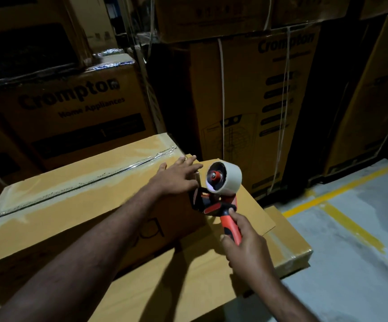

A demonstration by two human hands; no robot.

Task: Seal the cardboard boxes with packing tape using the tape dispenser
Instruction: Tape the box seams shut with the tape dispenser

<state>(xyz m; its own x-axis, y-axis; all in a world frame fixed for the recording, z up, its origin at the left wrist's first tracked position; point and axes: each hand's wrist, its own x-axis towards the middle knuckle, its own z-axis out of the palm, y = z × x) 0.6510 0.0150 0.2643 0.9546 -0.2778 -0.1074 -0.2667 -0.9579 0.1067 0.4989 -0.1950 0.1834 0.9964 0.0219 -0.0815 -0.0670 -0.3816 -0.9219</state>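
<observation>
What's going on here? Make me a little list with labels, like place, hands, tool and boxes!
place: stacked Crompton boxes behind
top box: seam already taped
lower box: under the top box
left hand: flat on the top box, fingers spread
right hand: grips the orange handle of the tape dispenser
tape roll: white, on the dispenser

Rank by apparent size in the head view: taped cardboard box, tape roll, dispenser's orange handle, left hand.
1. taped cardboard box
2. left hand and tape roll, near alike, unranked
3. orange handle, smallest, partly hidden in the right hand
</observation>
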